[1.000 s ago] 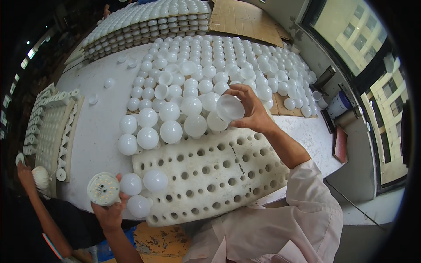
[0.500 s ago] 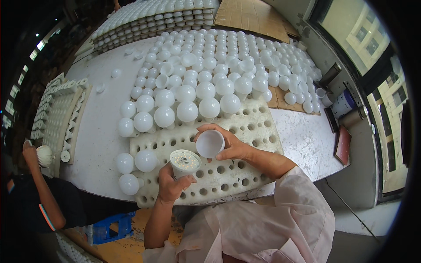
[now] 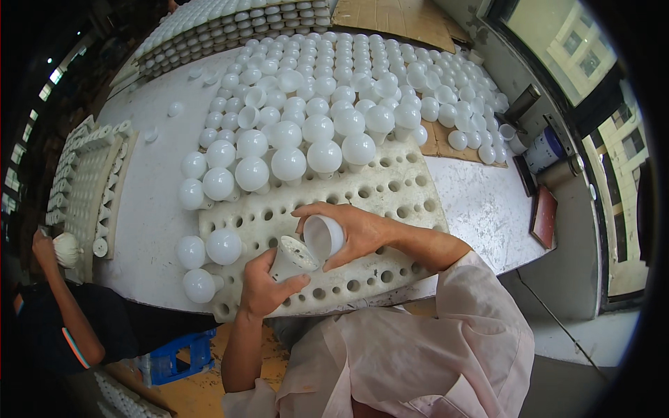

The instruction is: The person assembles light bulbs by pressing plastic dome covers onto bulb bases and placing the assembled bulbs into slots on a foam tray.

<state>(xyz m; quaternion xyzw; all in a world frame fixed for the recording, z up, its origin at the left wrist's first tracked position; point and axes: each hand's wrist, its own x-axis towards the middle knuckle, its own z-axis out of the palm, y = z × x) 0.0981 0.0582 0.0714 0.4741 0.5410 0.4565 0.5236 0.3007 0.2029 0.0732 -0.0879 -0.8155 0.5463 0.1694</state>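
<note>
Desk [image 3: 481, 195]: white top, curved by the lens; it carried nearly everything listed below.
Dome field [image 3: 341, 63]: many white round pieces in close rows across the far half; several on top were hollow cups with their mouths showing.
Stacked layers [image 3: 237, 28]: tiers of similar white pieces at the far left, beside a brown cardboard sheet [image 3: 394, 17].
Foam board [image 3: 341, 275]: off-white, pierced with larger and smaller round holes, lying at the near edge under both hands.
Side rack [image 3: 75, 202]: pale holed block at left, white cylindrical parts along its sides.
Co-worker's arm [image 3: 73, 306]: bare, reaching up at far left beside the side rack; what its hand held was too small to tell.
Stool [image 3: 178, 357]: blue, below the near edge.
Bulb rows [image 3: 288, 163]: round white bulbs, tilted, along the far edge of the foam board; three more bulbs [image 3: 224, 247] leaned at its near left corner.
Right hand [image 3: 362, 233]: grasping the dome cover, fingers over the top, thumb underneath.
Left hand [image 3: 263, 285]: grasping the lamp base between thumb and fingers.
Dome cover [image 3: 324, 238]: hollow white cup above the foam board, mouth turned toward the lamp base.
Lamp base [image 3: 284, 268]: white, tilted, its speckled round plate facing the cup; just beside it, contact could not be told.
</note>
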